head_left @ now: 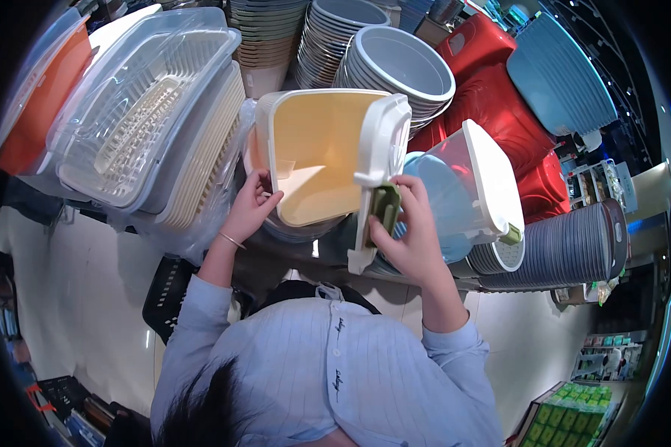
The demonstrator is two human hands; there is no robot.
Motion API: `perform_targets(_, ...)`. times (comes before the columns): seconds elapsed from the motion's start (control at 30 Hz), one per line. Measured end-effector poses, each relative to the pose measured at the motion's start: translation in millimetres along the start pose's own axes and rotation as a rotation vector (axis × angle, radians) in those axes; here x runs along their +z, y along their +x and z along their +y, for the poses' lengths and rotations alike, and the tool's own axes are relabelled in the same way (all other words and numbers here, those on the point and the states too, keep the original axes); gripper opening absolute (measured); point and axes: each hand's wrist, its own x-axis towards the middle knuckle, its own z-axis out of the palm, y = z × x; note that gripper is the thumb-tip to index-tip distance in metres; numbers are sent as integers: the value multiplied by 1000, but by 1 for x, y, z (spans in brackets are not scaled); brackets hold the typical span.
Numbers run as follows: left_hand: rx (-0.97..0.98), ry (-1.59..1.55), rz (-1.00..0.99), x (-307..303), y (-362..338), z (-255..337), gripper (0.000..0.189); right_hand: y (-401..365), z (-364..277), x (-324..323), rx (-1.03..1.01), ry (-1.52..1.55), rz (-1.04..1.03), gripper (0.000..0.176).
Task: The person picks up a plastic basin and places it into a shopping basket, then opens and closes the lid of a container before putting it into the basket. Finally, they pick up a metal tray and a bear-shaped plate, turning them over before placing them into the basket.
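Observation:
A cream-coloured bin (317, 160) with a white rim stands open in front of me, and its inside shows. A white lid (385, 138) with a green latch (384, 216) is raised on edge at the bin's right side. My right hand (414, 231) is closed on the lid at the green latch, thumb on one side and fingers on the other. At the bin's left front rim is my left hand (253, 201), its fingers partly bent and apart, touching or very near the rim. Whether it grips the rim is unclear.
Stacked clear tubs and baskets (145, 112) stand at left. Grey buckets (402, 63) are behind the bin. A clear container with a white lid (492, 182), red stools (492, 97) and grey stacked basins (559, 246) are at right. A black basket (168, 294) is below left.

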Motion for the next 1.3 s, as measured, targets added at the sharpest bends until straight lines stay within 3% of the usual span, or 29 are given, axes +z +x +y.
perform_targets(0.13, 13, -33, -75, 9, 9, 14, 24, 38, 8, 34, 20, -74, 18, 31)
perform_targets(0.2, -15, -245, -104, 17, 11, 21, 32, 51, 13, 55, 1, -131, 15, 32)
perform_targets(0.4, 9, -230, -52, 23, 13, 8, 45, 64, 21, 105, -99, -331, 175, 37)
perform_targets(0.47, 18, -255, -27, 24, 11, 8, 49, 65, 19, 112, -67, -332, 142, 39)
perform_targets(0.6, 72, -229, -33, 23, 9, 8, 35, 62, 16, 112, -97, -348, 58, 35)
perform_targets(0.77, -30, -194, -8, 22, 5, 3, 43, 55, 31, 107, -133, -202, -62, 29)
perform_targets(0.83, -41, -235, 18, 22, 5, -2, 45, 53, 41, 99, -98, 44, 0, 29)
perform_targets(0.93, -34, -207, 11, 21, 4, -3, 45, 62, 77, 69, -204, -355, 343, 33)
perform_targets(1.07, 0, -182, 16, 20, 0, -2, 42, 74, 151, 31, -44, -622, 526, 50)
perform_targets(1.13, -4, -194, 12, 20, -1, -1, 40, 76, 188, 28, 359, 13, 263, 56)
perform_targets(1.17, -1, -213, 13, 20, -1, -2, 39, 75, 203, 32, 451, 148, 192, 60)
perform_targets(1.3, -56, -281, -4, 17, -1, -1, 37, 69, 201, 41, 407, 134, 212, 60)
